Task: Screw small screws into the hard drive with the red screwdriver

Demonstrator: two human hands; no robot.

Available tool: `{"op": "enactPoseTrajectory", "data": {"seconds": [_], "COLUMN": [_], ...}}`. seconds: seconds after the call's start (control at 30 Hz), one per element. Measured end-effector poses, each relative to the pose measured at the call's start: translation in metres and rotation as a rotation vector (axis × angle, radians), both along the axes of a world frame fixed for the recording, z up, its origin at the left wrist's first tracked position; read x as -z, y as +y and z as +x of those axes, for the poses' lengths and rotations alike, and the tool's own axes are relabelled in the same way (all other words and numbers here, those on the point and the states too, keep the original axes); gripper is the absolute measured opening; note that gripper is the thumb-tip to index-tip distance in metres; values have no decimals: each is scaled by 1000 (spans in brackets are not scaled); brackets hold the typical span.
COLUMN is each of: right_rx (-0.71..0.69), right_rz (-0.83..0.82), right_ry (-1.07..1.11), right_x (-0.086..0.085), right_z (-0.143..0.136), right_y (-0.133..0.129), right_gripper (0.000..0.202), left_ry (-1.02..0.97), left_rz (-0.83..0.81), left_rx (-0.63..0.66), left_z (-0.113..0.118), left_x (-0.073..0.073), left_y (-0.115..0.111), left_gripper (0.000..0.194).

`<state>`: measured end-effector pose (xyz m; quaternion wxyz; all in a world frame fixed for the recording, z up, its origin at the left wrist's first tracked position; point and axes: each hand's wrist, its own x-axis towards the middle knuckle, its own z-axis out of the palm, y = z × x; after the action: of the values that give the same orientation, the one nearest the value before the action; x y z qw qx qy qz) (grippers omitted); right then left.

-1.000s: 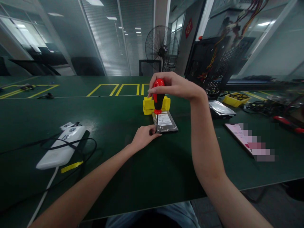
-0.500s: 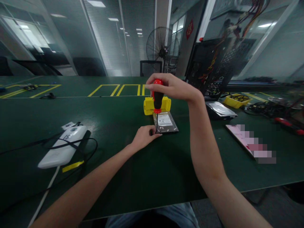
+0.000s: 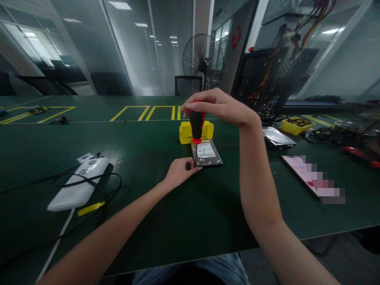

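A hard drive [image 3: 212, 153] with a white label lies flat on the green table in front of me. My left hand [image 3: 181, 170] is closed at its near left corner, thumb along the front edge and fingers curled by the side. Upright over that corner stands a red and black screwdriver [image 3: 196, 126], its thin shaft reaching down to the drive. Around the top of its handle, my right hand [image 3: 212, 103] is closed, palm above and fingers bent over it. The screwdriver's tip is too small to make out. Just behind the drive sits a yellow bin [image 3: 185, 132].
To the left lies a white power strip [image 3: 81, 186] wrapped in a black cable. On the right are a silver drive [image 3: 277, 137], a phone-like pink slab [image 3: 299, 170], a yellow tray [image 3: 297, 125] and tangled cables [image 3: 329, 136]. An open computer case [image 3: 261, 83] stands behind them.
My right hand has shifted its hold on the screwdriver handle, the wrist moving slightly right and the fingers turning over the top. The left hand and hard drive stay in place.
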<state>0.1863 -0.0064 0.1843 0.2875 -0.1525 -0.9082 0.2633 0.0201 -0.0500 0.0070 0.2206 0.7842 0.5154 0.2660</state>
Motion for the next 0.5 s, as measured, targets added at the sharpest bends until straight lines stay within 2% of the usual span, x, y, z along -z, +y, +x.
{"op": "enactPoseTrajectory", "data": {"seconds": [0.5], "right_rx": [137], "right_rz": [170], "right_ry": [-40], "right_x": [4], "right_z": [-8], "right_y": [5], "right_gripper": [34], "left_ry": [35], "left_rz": [24], "left_rx": [-15], "left_z": [0], "left_x": [4], "left_y": [2], "left_gripper": [32]}}
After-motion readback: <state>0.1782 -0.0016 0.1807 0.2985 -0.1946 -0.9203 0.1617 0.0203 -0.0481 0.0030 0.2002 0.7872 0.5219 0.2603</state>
